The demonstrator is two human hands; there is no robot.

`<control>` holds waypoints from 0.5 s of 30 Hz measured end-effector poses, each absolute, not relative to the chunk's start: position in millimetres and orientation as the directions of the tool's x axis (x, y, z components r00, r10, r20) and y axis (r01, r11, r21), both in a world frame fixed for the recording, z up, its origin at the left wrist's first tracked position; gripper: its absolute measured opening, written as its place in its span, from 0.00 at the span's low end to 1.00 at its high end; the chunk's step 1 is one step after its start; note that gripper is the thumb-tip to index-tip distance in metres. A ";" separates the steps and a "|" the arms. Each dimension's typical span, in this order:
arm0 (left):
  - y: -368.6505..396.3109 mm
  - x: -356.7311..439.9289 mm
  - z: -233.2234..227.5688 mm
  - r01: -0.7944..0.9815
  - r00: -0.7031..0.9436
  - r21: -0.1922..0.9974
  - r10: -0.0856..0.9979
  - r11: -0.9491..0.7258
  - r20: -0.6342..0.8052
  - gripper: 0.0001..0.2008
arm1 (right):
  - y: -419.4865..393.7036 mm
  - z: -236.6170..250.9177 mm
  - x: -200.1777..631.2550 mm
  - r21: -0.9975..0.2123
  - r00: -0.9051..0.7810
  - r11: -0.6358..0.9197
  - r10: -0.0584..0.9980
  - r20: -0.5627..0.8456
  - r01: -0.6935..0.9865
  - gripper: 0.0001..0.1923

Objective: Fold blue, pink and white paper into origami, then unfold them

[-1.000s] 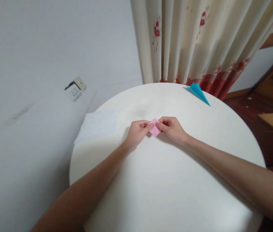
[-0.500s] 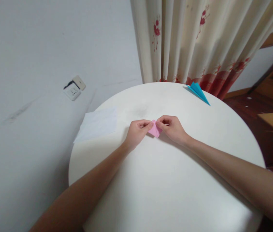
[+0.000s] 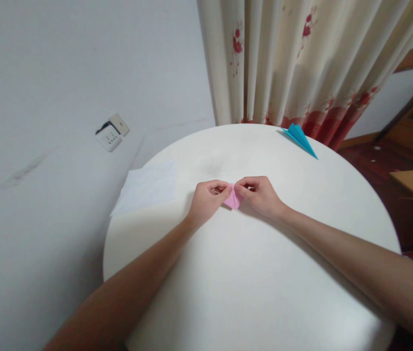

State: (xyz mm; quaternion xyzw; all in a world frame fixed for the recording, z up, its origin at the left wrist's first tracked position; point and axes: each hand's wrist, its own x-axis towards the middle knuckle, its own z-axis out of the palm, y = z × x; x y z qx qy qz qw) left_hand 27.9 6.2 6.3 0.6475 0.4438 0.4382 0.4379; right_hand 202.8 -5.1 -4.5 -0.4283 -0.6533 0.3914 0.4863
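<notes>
A: Compared with a second ago, both hands sit closer together, and less of the pink folded paper [image 3: 233, 199] shows between them.

B: Grip?

A: Left hand [image 3: 206, 200] and right hand [image 3: 259, 195] each pinch it, just above the round table [image 3: 250, 273].

B: Risk?

A: Uneven finger pressure would likely skew the crease or tear the small flap.

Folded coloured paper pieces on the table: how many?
2. The pink piece is pinched between left hand and right hand; the blue piece lies at the table's far edge.

Bare forearms, no sleeves or jewellery
</notes>
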 end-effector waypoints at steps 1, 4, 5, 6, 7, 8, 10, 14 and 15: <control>6.1 27.8 6.4 0.194 0.222 0.954 0.958 -0.228 0.183 0.09 | -5.5 -4.2 202.6 -0.927 -0.160 0.327 0.940 0.300 0.184 0.11; 6.2 27.3 6.0 0.220 0.214 0.943 0.956 -0.249 0.203 0.08 | -6.9 -3.7 202.0 -0.924 -0.166 0.330 0.939 0.300 0.195 0.11; 6.2 27.2 5.7 0.227 0.210 0.940 0.955 -0.254 0.208 0.08 | -7.3 -3.6 201.8 -0.923 -0.169 0.332 0.938 0.302 0.195 0.11; 6.3 27.1 5.3 0.234 0.207 0.938 0.955 -0.257 0.211 0.08 | -7.6 -3.4 201.7 -0.922 -0.172 0.335 0.937 0.304 0.196 0.11; 6.4 27.1 4.9 0.241 0.204 0.936 0.956 -0.259 0.212 0.07 | -7.8 -3.2 201.7 -0.921 -0.173 0.336 0.937 0.305 0.197 0.10; 6.5 27.1 4.6 0.248 0.201 0.933 0.956 -0.259 0.212 0.07 | -8.0 -3.0 201.6 -0.920 -0.172 0.336 0.937 0.305 0.200 0.10; 6.7 27.1 4.2 0.262 0.196 0.929 0.957 -0.260 0.212 0.07 | -8.4 -2.3 201.6 -0.919 -0.168 0.334 0.938 0.303 0.211 0.10; 6.8 27.2 3.7 0.268 0.183 0.929 0.960 -0.255 0.211 0.06 | -8.8 -1.1 201.8 -0.920 -0.160 0.324 0.942 0.294 0.220 0.10; 6.7 27.2 3.8 0.265 0.183 0.931 0.961 -0.251 0.207 0.06 | -8.8 -1.0 202.0 -0.921 -0.161 0.322 0.943 0.292 0.220 0.10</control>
